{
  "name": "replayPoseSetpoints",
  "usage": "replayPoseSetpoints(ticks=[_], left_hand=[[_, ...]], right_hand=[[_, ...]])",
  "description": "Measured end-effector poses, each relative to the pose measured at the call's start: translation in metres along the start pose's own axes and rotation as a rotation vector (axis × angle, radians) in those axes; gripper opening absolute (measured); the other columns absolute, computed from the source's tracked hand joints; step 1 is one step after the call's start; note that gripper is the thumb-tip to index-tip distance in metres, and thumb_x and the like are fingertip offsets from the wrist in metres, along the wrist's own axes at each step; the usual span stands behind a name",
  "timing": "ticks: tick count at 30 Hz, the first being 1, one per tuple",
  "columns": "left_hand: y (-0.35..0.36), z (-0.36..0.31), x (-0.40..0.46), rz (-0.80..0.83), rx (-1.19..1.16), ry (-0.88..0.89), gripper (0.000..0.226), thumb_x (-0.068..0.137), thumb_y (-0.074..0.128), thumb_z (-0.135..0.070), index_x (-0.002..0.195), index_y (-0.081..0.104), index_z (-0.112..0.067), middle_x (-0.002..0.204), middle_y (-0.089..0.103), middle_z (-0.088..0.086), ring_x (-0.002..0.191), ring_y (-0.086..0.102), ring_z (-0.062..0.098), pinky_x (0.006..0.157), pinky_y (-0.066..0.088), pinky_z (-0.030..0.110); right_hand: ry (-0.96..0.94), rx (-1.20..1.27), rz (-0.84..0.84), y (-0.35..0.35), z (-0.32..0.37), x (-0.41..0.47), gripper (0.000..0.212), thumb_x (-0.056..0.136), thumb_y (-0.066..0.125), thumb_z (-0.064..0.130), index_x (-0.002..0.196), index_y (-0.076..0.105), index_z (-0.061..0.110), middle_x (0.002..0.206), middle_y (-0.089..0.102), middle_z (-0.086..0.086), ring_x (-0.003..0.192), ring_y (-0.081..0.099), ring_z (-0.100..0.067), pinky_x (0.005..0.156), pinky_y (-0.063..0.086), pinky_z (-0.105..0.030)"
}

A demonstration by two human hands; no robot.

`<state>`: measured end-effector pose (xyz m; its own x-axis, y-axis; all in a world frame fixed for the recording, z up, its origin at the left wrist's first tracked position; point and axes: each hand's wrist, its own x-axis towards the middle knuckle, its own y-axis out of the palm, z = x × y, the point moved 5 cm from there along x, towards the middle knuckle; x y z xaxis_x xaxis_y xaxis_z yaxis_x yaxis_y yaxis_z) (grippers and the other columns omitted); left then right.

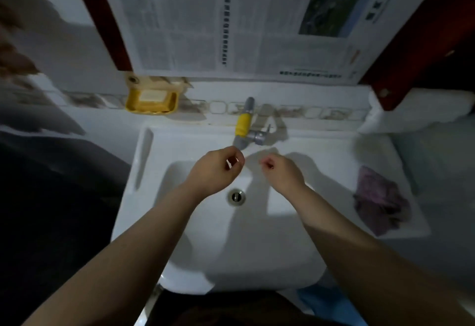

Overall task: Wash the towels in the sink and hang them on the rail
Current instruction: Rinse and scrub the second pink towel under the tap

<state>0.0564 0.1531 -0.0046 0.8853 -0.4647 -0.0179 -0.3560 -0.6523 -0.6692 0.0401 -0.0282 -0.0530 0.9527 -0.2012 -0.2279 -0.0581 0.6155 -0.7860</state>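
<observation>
We see a white sink (154, 197): basin holds no cloth, only the metal drain (236, 196) at the bottom. Crumpled purple towel (380, 202) lies on the sink's right ledge, well apart from both hands. Yellow soap dish (151, 103) is fixed to the wall above the sink's left corner, with a pale soap bar (151, 95) in it. Faucet (245, 125) with a yellow section hangs over the back rim; we can't tell if water runs. Our left hand (216, 168) and right hand (282, 171) hover over the basin just below the spout, near each other but not touching, fingers loosely curled, holding nothing. Newspaper (244, 17) covers the wall above, dark red frame (102, 17) on either side. White cloth bundle (411, 109) sits at upper right. Dim light, left side dark and blurred.
</observation>
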Motion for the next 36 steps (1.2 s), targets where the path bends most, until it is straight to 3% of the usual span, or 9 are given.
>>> replayPoseSetpoints(ticks=[8, 12, 17, 20, 22, 24, 31, 33, 36], left_hand=[[0.058, -0.008, 0.011, 0.147, 0.015, -0.069, 0.008, 0.093, 0.053, -0.026, 0.092, 0.06, -0.027, 0.081, 0.062, -0.016, 0.068, 0.062, 0.007, 0.065, 0.048, 0.026], [0.074, -0.003, 0.01, 0.204, 0.053, -0.081, 0.009, 0.092, 0.055, -0.024, 0.087, 0.059, -0.03, 0.082, 0.063, -0.014, 0.066, 0.057, -0.001, 0.063, 0.04, 0.016], [0.085, 0.0, 0.013, 0.236, 0.034, -0.164, 0.017, 0.094, 0.054, -0.024, 0.081, 0.058, -0.035, 0.075, 0.065, -0.016, 0.071, 0.061, 0.004, 0.067, 0.048, 0.026], [0.088, 0.003, 0.014, 0.23, 0.032, -0.202, 0.021, 0.094, 0.053, -0.023, 0.079, 0.056, -0.036, 0.075, 0.065, -0.015, 0.075, 0.064, 0.01, 0.066, 0.048, 0.025], [0.089, 0.008, 0.015, 0.203, -0.008, -0.229, 0.017, 0.094, 0.054, -0.022, 0.083, 0.058, -0.034, 0.082, 0.065, -0.014, 0.077, 0.064, 0.012, 0.065, 0.046, 0.02], [0.089, 0.01, 0.016, 0.154, -0.093, -0.235, 0.012, 0.094, 0.055, -0.022, 0.091, 0.058, -0.033, 0.094, 0.064, -0.011, 0.081, 0.062, 0.011, 0.065, 0.044, 0.014], [0.065, -0.004, 0.008, 0.156, -0.432, -0.22, 0.037, 0.104, 0.029, -0.031, 0.13, 0.054, -0.02, 0.12, 0.056, -0.011, 0.105, 0.054, -0.007, 0.08, 0.033, -0.003], [0.058, -0.005, 0.002, 0.229, -0.58, -0.281, 0.037, 0.104, 0.027, -0.034, 0.118, 0.057, -0.019, 0.105, 0.063, -0.007, 0.086, 0.062, -0.011, 0.076, 0.044, 0.002], [0.043, 0.012, -0.005, 0.281, -0.423, -0.294, 0.056, 0.095, 0.037, -0.056, 0.087, 0.065, -0.009, 0.079, 0.066, 0.007, 0.073, 0.058, 0.008, 0.078, 0.051, 0.032]], right_hand=[[0.608, -0.354, -0.217, -0.046, -0.182, -0.008, 0.039, 0.086, 0.051, 0.02, 0.124, 0.055, 0.015, 0.151, 0.022, -0.015, 0.133, 0.024, -0.037, 0.108, 0.029, -0.041], [0.73, 0.112, -0.432, -0.065, -0.202, -0.037, 0.046, 0.079, 0.047, 0.008, 0.115, 0.045, 0.036, 0.117, 0.042, 0.011, 0.103, 0.04, -0.001, 0.106, 0.033, -0.036], [0.916, 0.279, -0.426, -0.052, -0.231, -0.037, 0.06, 0.086, 0.035, 0.026, 0.141, 0.031, 0.002, 0.142, 0.038, -0.027, 0.131, 0.036, -0.044, 0.11, 0.031, -0.051], [0.738, 0.302, -0.298, -0.033, -0.225, -0.023, 0.041, 0.088, 0.052, 0.013, 0.124, 0.052, -0.007, 0.125, 0.056, -0.03, 0.115, 0.056, -0.039, 0.094, 0.044, -0.039], [0.608, 0.49, -0.269, -0.03, -0.186, -0.017, 0.028, 0.073, 0.073, 0.015, 0.094, 0.069, -0.002, 0.091, 0.07, -0.022, 0.067, 0.065, -0.02, 0.058, 0.045, -0.02], [0.644, 0.491, -0.138, -0.034, -0.148, -0.023, 0.029, 0.082, 0.061, 0.017, 0.107, 0.064, 0.002, 0.084, 0.068, -0.014, 0.047, 0.053, -0.011, 0.045, 0.043, -0.017], [0.26, 0.42, 0.599, -0.018, -0.012, -0.039, 0.034, 0.095, 0.046, 0.048, 0.107, 0.061, 0.021, 0.051, 0.059, -0.007, 0.043, 0.054, -0.026, 0.048, 0.045, -0.029], [0.107, 0.318, 0.657, -0.02, 0.012, -0.04, 0.033, 0.097, 0.046, 0.042, 0.113, 0.06, 0.016, 0.076, 0.067, -0.018, 0.066, 0.067, -0.033, 0.06, 0.053, -0.04], [-0.08, 0.146, 0.613, -0.024, 0.033, -0.037, 0.023, 0.101, 0.041, 0.02, 0.114, 0.059, 0.016, 0.078, 0.063, -0.001, 0.052, 0.061, 0.002, 0.051, 0.047, -0.013]])
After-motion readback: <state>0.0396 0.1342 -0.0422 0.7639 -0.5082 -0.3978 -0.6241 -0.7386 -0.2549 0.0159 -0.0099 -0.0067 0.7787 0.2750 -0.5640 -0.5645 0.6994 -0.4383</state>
